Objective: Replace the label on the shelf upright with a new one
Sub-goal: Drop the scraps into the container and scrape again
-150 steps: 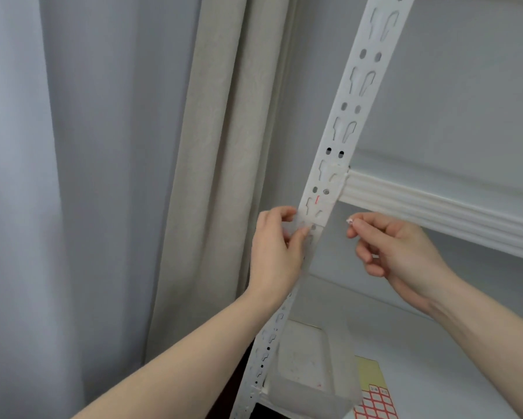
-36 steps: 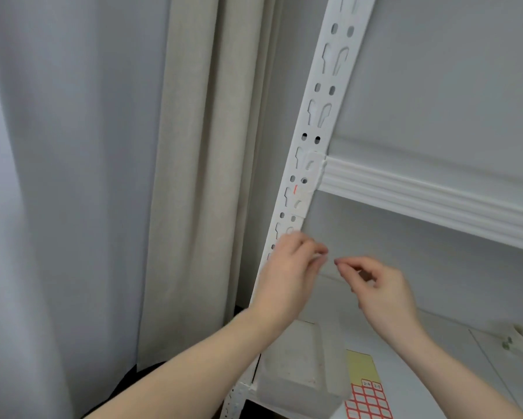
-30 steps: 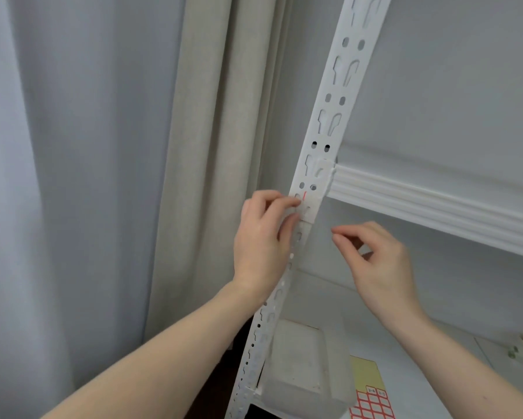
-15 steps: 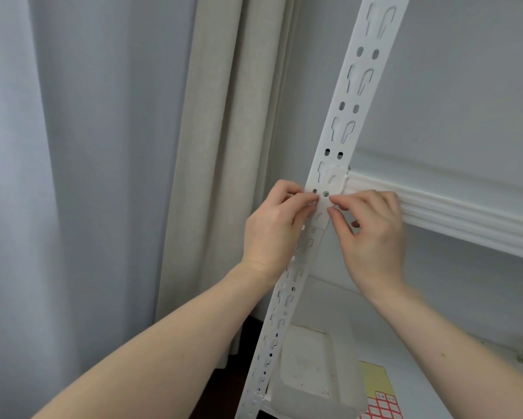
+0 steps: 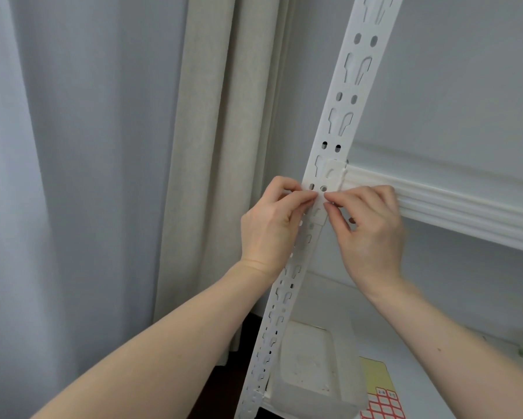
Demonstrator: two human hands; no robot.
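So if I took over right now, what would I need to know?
Left hand and right hand: fingertips meet on the small white label on the white perforated metal shelf upright, just below the white shelf beam. I can't tell whether it is stuck flat.
Sheet of red-bordered labels: on the lower shelf.
Left: press the label down and check it holds.

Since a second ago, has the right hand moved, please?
Yes. The right hand rose toward the shelf upright, fingertips now at the label below the shelf beam.
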